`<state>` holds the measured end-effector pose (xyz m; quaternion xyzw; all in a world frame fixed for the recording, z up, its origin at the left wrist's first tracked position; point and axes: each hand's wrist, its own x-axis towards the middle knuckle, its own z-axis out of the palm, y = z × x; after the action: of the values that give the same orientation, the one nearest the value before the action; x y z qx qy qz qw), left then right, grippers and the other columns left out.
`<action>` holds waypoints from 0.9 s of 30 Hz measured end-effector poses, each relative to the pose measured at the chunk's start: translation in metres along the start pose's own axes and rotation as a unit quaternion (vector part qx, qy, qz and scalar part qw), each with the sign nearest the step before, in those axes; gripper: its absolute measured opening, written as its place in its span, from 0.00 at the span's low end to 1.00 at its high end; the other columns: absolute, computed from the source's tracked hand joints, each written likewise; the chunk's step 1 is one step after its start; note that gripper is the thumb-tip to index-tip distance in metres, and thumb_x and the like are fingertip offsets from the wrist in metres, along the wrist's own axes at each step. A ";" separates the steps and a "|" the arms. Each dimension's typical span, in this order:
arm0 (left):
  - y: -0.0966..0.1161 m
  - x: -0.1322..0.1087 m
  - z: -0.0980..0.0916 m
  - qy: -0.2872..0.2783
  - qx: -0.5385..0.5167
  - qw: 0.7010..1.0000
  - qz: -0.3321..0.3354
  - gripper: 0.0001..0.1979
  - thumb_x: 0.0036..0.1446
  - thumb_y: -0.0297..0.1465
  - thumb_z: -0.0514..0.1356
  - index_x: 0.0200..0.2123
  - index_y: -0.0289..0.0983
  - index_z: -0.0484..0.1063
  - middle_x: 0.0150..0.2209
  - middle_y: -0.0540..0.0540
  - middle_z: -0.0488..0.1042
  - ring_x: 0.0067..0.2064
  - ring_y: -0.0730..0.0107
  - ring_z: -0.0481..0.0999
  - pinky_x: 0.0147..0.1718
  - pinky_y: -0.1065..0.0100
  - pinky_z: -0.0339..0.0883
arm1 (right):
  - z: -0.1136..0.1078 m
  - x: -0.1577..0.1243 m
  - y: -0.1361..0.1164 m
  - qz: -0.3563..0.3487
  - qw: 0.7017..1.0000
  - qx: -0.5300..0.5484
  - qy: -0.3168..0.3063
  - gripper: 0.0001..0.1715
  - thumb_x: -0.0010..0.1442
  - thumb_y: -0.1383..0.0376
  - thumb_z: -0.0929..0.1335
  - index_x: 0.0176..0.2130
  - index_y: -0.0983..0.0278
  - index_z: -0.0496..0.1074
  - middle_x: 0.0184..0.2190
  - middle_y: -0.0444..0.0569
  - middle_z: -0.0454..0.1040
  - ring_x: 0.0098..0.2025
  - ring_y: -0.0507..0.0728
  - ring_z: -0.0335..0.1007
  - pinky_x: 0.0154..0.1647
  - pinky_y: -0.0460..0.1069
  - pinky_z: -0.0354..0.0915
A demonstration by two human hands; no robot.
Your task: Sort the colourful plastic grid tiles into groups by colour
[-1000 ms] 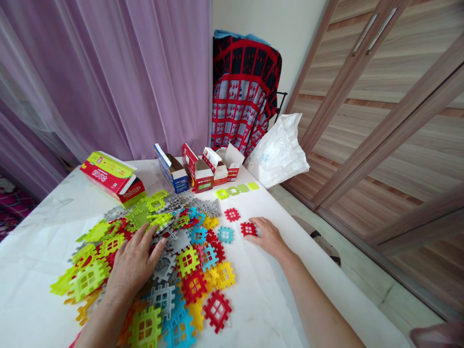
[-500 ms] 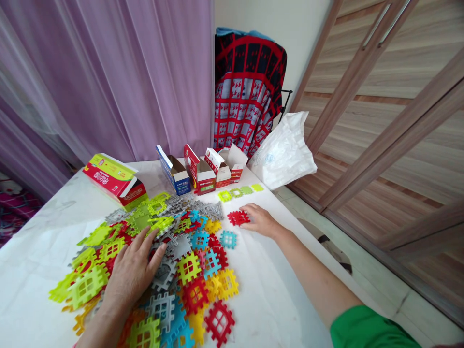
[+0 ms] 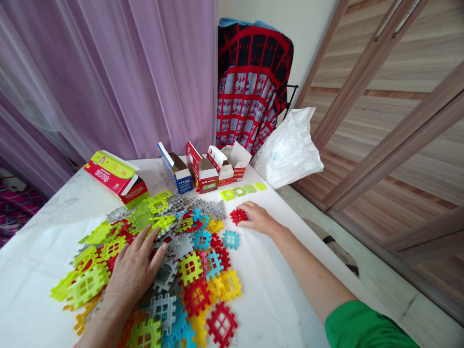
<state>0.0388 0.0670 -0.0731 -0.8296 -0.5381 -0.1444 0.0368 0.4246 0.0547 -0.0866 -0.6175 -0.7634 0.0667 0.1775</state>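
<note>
A heap of notched plastic building tiles in lime, grey, red, blue and yellow lies on the table. My left hand [image 3: 133, 263] rests on the heap with its fingers spread, a lime tile [image 3: 162, 223] at its fingertips. Right of the heap, my right hand [image 3: 258, 218] has its thumb and fingers about the right side of a red tile [image 3: 237, 216], partly covering it. Below that hand lies a light-blue window tile [image 3: 231, 239] by itself. Behind it, several lime tiles [image 3: 248, 189] form a row.
At the back stand several opened small cartons, among them a blue box [image 3: 183, 181] and a red box [image 3: 207, 182]. A larger red and green box [image 3: 121, 183] lies at the left. Near the right edge of the white-covered table [image 3: 275, 285] is a white plastic bag [image 3: 288, 150].
The fingers of my right hand now cover more of the red tile. My left hand stays put on the heap. The whole view has shifted slightly.
</note>
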 end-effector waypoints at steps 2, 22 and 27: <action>0.000 0.000 0.000 0.002 0.000 1.000 0.001 0.27 0.63 0.42 0.44 0.59 0.35 0.63 0.61 0.36 0.66 0.59 0.52 0.68 0.55 0.51 0.62 | 0.000 0.000 0.000 0.001 1.000 0.006 0.002 0.27 0.53 0.60 0.74 0.51 0.62 0.70 0.46 0.51 0.70 0.50 0.58 0.66 0.51 0.51 0.62; 0.003 0.000 -0.003 0.007 0.002 1.000 0.000 0.26 0.64 0.42 0.44 0.59 0.36 0.64 0.60 0.36 0.67 0.60 0.52 0.67 0.54 0.51 0.63 | 0.000 -0.074 -0.063 0.014 1.000 0.008 0.021 0.15 0.67 0.60 0.59 0.44 0.59 0.73 0.42 0.49 0.74 0.45 0.56 0.69 0.47 0.49 0.63; 0.002 0.001 -0.002 -0.002 0.007 1.000 -0.003 0.28 0.64 0.43 0.43 0.59 0.33 0.64 0.61 0.35 0.65 0.60 0.50 0.67 0.55 0.49 0.62 | -0.024 -0.086 -0.039 0.110 0.993 0.035 -0.025 0.21 0.68 0.62 0.54 0.31 0.61 0.70 0.27 0.45 0.72 0.31 0.55 0.68 0.34 0.47 0.61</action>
<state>0.0410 0.0665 -0.0711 -0.8279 -0.5417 -0.1395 0.0413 0.4118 -0.0400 -0.0683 -0.6892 -0.6923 0.1281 0.1714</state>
